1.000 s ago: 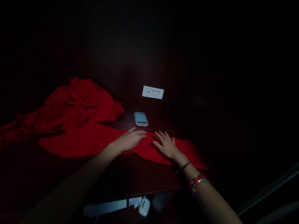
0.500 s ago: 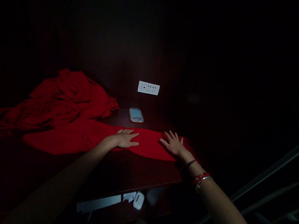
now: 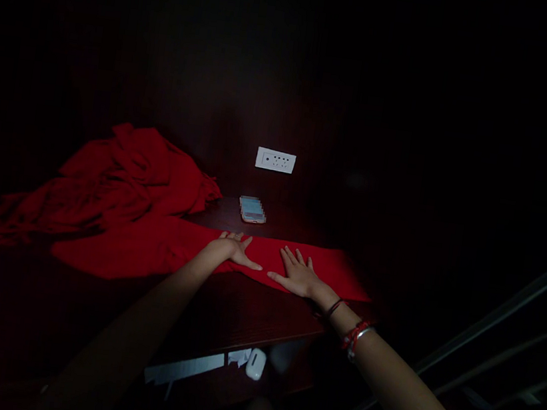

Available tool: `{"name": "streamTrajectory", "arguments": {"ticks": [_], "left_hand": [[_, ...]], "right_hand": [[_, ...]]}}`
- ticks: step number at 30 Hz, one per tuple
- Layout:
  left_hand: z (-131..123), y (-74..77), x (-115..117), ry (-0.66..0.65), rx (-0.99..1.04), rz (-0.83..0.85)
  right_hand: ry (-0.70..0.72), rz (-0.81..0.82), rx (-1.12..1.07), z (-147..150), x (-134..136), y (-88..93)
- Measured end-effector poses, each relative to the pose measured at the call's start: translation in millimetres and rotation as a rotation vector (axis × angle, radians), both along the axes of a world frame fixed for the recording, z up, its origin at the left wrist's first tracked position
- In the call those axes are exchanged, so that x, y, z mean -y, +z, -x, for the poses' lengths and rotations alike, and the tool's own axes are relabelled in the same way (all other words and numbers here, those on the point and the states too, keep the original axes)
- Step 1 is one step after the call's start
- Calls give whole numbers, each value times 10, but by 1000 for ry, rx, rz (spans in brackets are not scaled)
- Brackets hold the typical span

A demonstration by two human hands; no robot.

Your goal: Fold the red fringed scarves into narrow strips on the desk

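Note:
A red scarf with fringed edges (image 3: 339, 274) lies as a flat strip along the dark wooden desk (image 3: 244, 312). Its left part is heaped in loose folds, with fringe trailing toward the left. My left hand (image 3: 231, 250) rests on the middle of the strip, thumb stretched out to the right. Just right of it, my right hand (image 3: 299, 277) lies palm down on the strip near its front edge, fingers spread. Neither hand grips the cloth.
Behind the strip lies a phone (image 3: 252, 210), its screen blurred. A white power socket (image 3: 276, 160) is on the dark back wall. Under the desktop, a shelf holds a white earbud case (image 3: 256, 364) and papers (image 3: 191, 368). Pale rails (image 3: 487, 341) run along the right.
My right hand has slid left and toward me along the strip, closer to my left hand, uncovering the strip's right end. My left hand has tilted slightly, thumb reaching further right.

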State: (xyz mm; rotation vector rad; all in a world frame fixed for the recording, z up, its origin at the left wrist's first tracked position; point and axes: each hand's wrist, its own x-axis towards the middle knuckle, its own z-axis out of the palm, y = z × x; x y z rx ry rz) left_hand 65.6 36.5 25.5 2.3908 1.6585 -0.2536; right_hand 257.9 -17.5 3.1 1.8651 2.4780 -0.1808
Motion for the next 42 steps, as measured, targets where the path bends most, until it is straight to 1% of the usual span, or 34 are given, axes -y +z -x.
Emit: {"name": "streamTrajectory", "arguments": {"ticks": [4,6,7,9,11,12,14,15,17,19,20,21,23,26,28,30,32,35,36,39,42], "left_hand": [[-22,11,-98,18,-52,30],[-7,55,-94,17,15,35],[19,92,-77,10,96,13],[126,193,-25,-25,314,-100],[314,302,26,-49,501,-265],[437,347,44,-43,557,-339],[722,389,55,12,593,-438],[871,381,49,60,587,-465],[1139,313,19,165,546,-507],[1318,210,-19,226,494,-541],[1363,161,-35,228,469,-556],[1378,119,-46,211,447,-570],[1335,66,-48,142,421,-589],[1183,37,-11,39,407,-582],[1091,23,25,4,387,-557],[1031,5,61,-16,343,-528],[996,-12,94,-39,288,-493],[963,-15,130,-56,218,-448],[953,-10,138,-58,207,-440],[925,12,160,-73,208,-441],[900,24,183,-140,235,-436]], "right_hand": [[-43,-5,30,25,40,17],[-50,0,21,23,47,6],[-47,4,13,16,45,3],[-37,17,-10,1,31,17],[-28,29,-36,3,-5,70],[-18,22,-50,19,-35,113],[18,-34,-83,97,-122,217],[52,-80,-104,160,-179,269],[176,-181,-156,332,-315,349],[339,-262,-203,533,-469,376],[415,-287,-217,632,-547,369],[477,-302,-223,721,-624,350],[547,-304,-228,858,-765,294],[583,-271,-322,953,-924,205],[562,-240,-455,972,-991,162],[500,-179,-596,985,-1031,135],[360,-54,-715,1008,-1051,124],[134,116,-802,1057,-1057,124],[83,137,-813,1074,-1056,126],[-6,137,-830,1121,-1052,122],[-66,118,-832,1162,-1056,98]]}}
